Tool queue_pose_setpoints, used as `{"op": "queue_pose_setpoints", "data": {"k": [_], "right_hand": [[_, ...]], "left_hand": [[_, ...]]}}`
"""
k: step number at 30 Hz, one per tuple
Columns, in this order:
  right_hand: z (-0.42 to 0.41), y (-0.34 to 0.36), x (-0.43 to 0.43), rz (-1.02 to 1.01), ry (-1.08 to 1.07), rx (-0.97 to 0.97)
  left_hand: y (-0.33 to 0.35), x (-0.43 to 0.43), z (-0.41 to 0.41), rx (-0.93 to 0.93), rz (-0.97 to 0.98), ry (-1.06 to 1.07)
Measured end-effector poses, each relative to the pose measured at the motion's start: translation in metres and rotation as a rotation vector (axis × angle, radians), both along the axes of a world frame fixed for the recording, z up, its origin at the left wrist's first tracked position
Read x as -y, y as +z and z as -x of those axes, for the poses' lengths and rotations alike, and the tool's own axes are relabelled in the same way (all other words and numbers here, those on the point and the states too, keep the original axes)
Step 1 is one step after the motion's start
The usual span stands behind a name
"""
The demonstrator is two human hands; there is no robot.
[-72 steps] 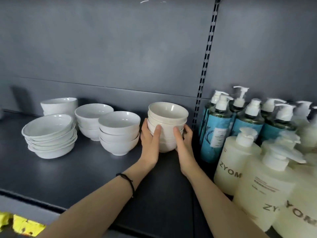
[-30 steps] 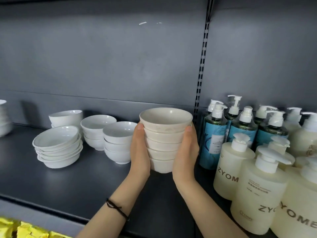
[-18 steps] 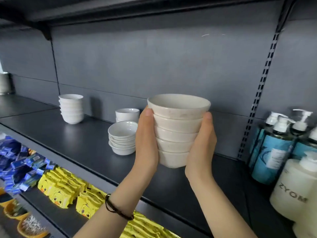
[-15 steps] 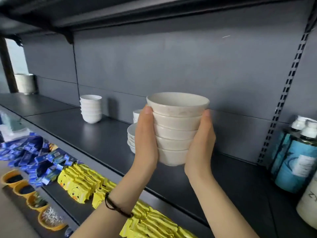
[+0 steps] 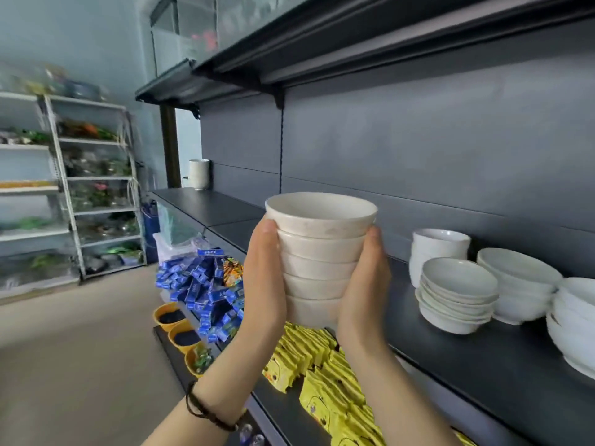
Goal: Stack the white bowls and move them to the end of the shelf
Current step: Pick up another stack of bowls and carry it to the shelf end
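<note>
Stack of glossy cream bowls (image 5: 318, 252) gripped between left hand (image 5: 264, 284), right hand (image 5: 364, 284); fingers (image 5: 268, 227) curled round sides.

Single head-worn wide-angle view; faces along shelf (image 5: 483, 365) toward far end; held bowl stack (image 5: 317, 252) close, centre frame.

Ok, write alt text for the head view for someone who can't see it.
A left hand and a right hand clasp a stack of cream-white bowls, in the air in front of a dark shelf. More stacks of white bowls stand on it to the right; yellow packets lie on the level below.
</note>
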State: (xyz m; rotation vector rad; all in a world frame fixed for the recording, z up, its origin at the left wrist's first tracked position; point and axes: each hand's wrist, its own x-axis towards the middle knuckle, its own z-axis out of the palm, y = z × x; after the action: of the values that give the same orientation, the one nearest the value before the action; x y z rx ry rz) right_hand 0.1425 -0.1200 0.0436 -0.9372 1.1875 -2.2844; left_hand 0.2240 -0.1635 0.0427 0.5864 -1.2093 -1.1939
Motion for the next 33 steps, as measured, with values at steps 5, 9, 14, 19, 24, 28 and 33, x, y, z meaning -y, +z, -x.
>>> {"op": "queue_pose_setpoints", "data": {"k": [5,9,14,19,24,28,33], "right_hand": [[-0.051,-0.004,0.066,-0.010,0.073,-0.051],[-0.086,-0.005,0.122,0.003,0.164,-0.046],[-0.120,-0.013,0.204,0.023,0.226,-0.045],[-0.150,-0.020,0.309,0.023,0.272,-0.038],[-0.180,-0.013,0.419,0.050,0.278,-0.025],[-0.203,-0.009,0.492,0.029,0.298,-0.024],[-0.230,-0.021,0.590,-0.016,0.283,-0.016]], "left_hand": [[-0.003,0.052,-0.056,-0.025,-0.040,0.063],[-0.003,0.103,-0.092,-0.049,-0.039,0.124],[-0.015,0.185,-0.129,-0.063,-0.049,0.146],[-0.018,0.283,-0.158,-0.087,-0.024,0.218],[-0.013,0.389,-0.188,-0.083,0.009,0.243],[-0.010,0.464,-0.212,-0.061,-0.026,0.260],[-0.022,0.565,-0.239,-0.061,-0.027,0.259]]}}
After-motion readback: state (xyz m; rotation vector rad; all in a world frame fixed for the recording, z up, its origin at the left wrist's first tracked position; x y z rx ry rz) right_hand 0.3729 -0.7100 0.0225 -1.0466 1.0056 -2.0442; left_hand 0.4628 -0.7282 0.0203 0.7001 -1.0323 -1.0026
